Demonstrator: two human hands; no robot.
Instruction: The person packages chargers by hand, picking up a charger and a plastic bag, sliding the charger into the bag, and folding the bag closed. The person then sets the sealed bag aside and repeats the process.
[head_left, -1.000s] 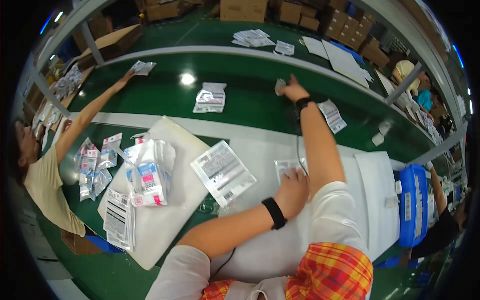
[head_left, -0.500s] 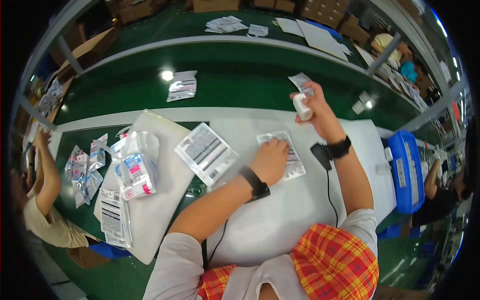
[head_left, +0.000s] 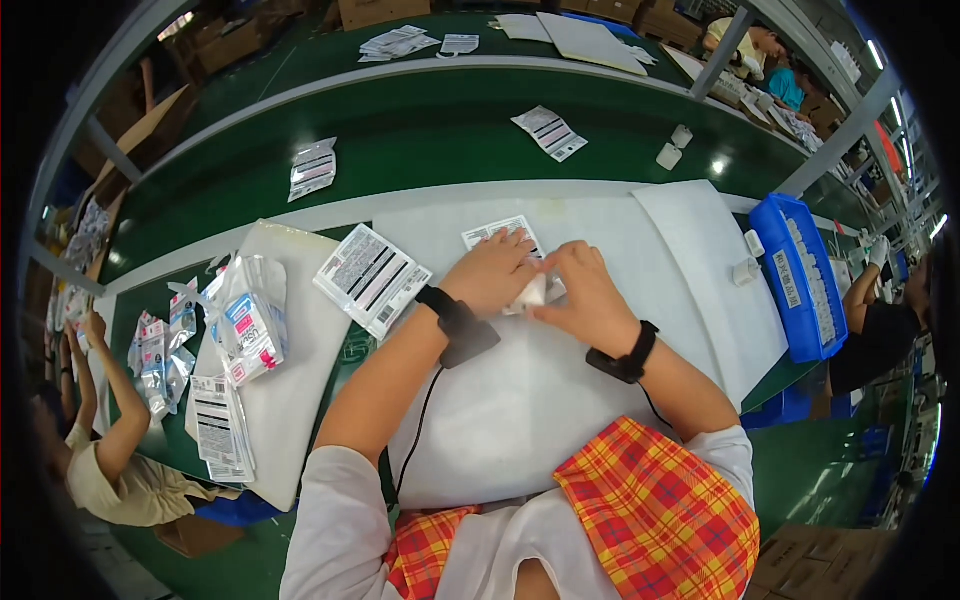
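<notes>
My left hand [head_left: 492,272] lies flat on a clear printed pouch [head_left: 500,235] on the white worktop [head_left: 520,400], its fingers spread to pin the pouch down. My right hand [head_left: 585,295] meets it just beside, its fingers pinched narrow on a small white item [head_left: 534,291] right at the pouch's near edge. I judge this to be the moment of feeding the item into the pouch mouth. To do it well I would keep the left palm flat so the film does not slide, lift one layer of the opening with the left fingertips, and push the item in straight along the worktop instead of down onto it, letting go only once it sits well inside.

Much is covered. Both hands hide the pouch mouth, so I cannot tell whether it is open or whether the item has entered. The item shows only as a white sliver between the fingers; its shape is unclear.

To my left lie a labelled pouch [head_left: 372,277] and a heap of filled packets [head_left: 245,320] on a white pad [head_left: 290,400]. A blue tray [head_left: 800,290] stands to my right, its contents too small to make out. On the green belt [head_left: 430,140] beyond, two small white pieces [head_left: 675,147] rest well apart from me. Another person's arm [head_left: 115,390] reaches in at far left, cut off by the rim.
</notes>
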